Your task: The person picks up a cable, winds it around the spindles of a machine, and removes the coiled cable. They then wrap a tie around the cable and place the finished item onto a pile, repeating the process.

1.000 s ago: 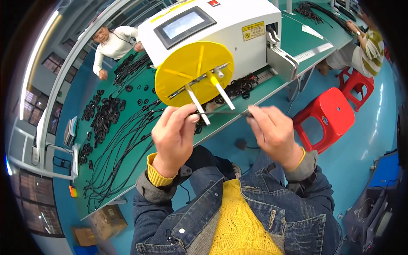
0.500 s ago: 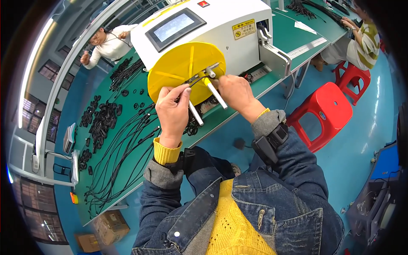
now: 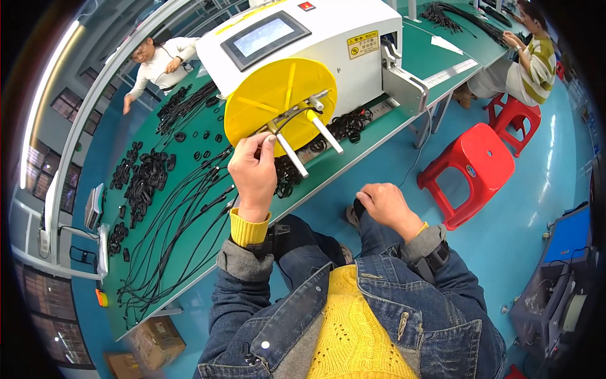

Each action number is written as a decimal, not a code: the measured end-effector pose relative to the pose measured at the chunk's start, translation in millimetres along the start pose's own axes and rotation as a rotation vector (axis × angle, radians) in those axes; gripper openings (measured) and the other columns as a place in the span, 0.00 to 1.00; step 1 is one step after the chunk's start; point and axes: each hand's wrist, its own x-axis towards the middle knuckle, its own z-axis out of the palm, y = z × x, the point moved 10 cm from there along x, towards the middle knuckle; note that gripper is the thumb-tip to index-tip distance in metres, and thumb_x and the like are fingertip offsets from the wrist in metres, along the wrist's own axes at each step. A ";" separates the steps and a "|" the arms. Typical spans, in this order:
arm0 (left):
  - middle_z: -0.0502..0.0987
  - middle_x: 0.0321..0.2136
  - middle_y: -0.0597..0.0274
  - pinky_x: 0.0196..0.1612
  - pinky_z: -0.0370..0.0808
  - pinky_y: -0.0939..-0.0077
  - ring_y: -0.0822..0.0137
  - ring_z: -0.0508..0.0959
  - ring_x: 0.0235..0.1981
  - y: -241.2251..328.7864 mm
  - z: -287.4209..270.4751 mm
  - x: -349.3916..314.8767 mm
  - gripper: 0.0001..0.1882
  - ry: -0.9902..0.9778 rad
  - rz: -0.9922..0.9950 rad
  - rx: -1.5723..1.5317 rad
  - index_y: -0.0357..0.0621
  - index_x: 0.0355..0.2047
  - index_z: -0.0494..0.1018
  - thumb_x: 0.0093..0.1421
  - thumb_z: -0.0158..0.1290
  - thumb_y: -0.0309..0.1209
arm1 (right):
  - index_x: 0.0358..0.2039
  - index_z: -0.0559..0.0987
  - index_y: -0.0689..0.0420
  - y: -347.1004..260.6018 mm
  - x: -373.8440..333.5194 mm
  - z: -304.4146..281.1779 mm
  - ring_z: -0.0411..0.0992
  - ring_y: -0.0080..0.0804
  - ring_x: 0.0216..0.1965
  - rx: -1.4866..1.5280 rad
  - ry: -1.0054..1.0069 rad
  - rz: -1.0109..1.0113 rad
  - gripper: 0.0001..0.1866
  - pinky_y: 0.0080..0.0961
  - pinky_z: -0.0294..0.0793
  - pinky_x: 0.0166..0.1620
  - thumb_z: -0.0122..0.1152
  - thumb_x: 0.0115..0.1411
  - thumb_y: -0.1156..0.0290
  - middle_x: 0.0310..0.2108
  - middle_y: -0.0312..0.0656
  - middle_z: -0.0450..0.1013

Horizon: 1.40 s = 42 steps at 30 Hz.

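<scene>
My left hand [image 3: 254, 167] pinches a thin black cable [image 3: 291, 117] at the lower left of a round yellow disc [image 3: 252, 107]. The cable crosses the disc's metal bar, passing by two pale rods, one of them with a yellow base [image 3: 325, 132], that stick out toward me. The disc sits on the front of a white machine [image 3: 344, 38] with a screen [image 3: 265, 35]. My right hand [image 3: 388, 205] is away from the machine, low over my lap. Its fingers are curled under, and whatever they may hold is hidden.
Long black cables [image 3: 170, 234] and piles of small black parts [image 3: 148, 174] lie on the green table [image 3: 208, 252]. Red stools [image 3: 470, 170] stand to the right. One person [image 3: 161, 63] is across the table, another [image 3: 533, 63] sits at far right. Cardboard boxes [image 3: 158, 341] lie below.
My right hand has left the disc and moved down and right toward my lap. My left hand stays at the disc with the cable. The person across the table has shifted their arms.
</scene>
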 end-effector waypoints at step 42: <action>0.66 0.20 0.61 0.23 0.69 0.69 0.60 0.71 0.22 110.1 38.1 -5.9 0.12 -0.273 0.397 0.614 0.37 0.37 0.73 0.51 0.55 0.26 | 0.38 0.73 0.62 -49.7 64.7 -49.0 0.71 0.33 0.24 0.498 0.080 -0.084 0.17 0.27 0.69 0.28 0.64 0.48 0.70 0.24 0.43 0.72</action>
